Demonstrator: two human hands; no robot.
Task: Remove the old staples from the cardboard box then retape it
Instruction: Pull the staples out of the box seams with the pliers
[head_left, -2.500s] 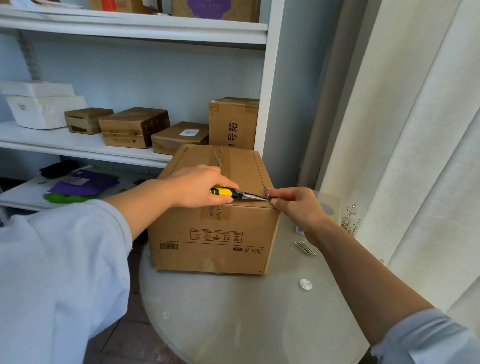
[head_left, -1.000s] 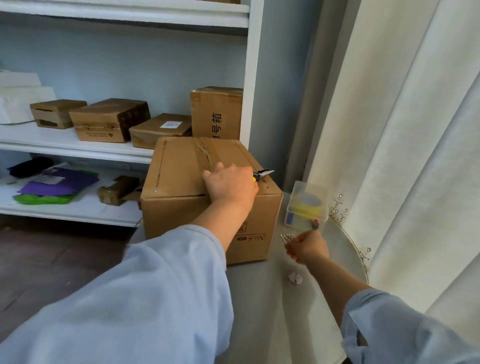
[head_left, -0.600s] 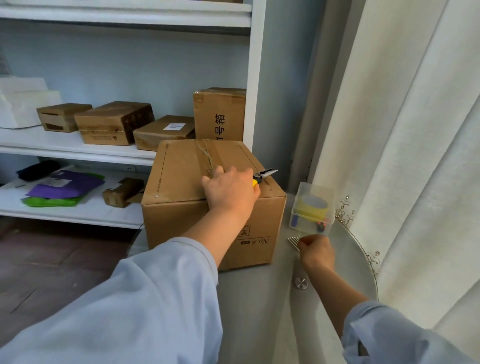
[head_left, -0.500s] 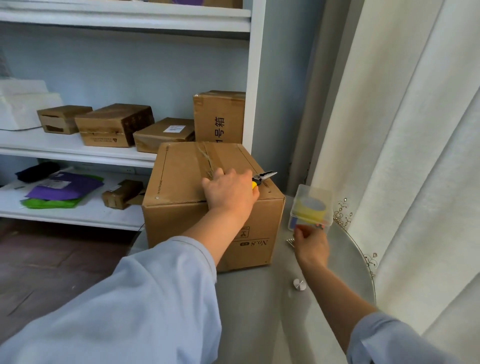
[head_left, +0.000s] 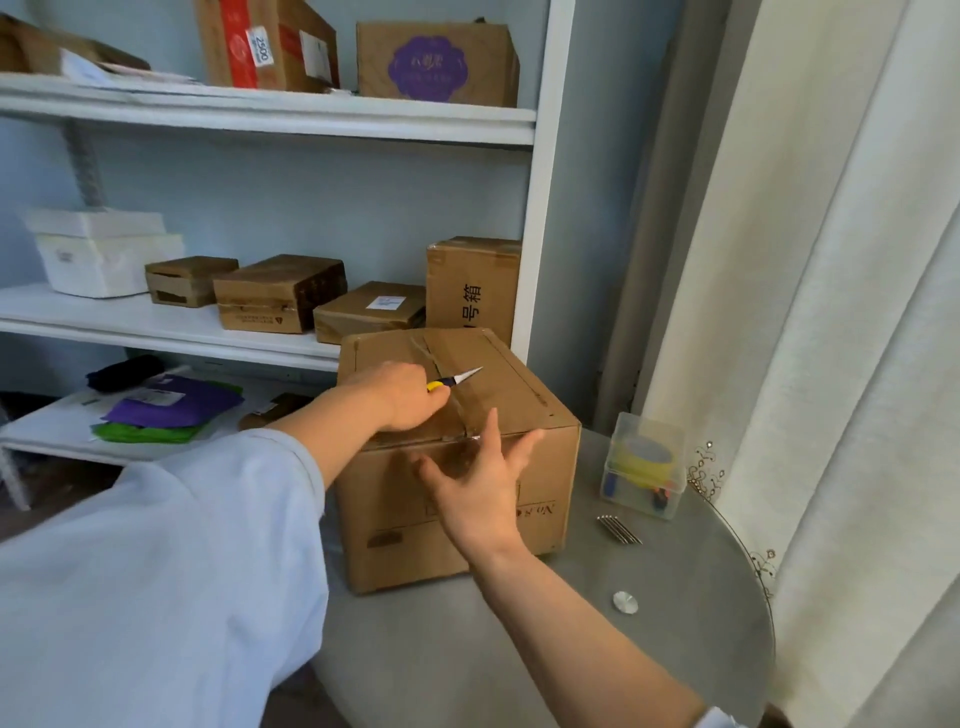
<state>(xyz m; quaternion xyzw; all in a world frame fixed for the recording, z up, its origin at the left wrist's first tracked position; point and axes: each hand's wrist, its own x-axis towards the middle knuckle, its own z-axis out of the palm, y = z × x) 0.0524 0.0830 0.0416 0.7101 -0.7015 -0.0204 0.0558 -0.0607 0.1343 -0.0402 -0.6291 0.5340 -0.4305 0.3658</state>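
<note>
Meanwhile, two hands worked at one cardboard box (head_left: 457, 488) on the round glass table (head_left: 519, 649).

One box stood near the table's far left edge. On its top, the left hand (head_left: 400, 395) was clamped around one pair of yellow-handled pliers (head_left: 456, 378), tips pointing right. The right hand (head_left: 483, 493) hovered before the box's front face, fingers spread, holding nothing. Near the right edge lay one small cluster of pulled staples (head_left: 618, 529) and one clear plastic container (head_left: 644, 472); one metal disc (head_left: 625, 601) sat nearer the front.
</note>
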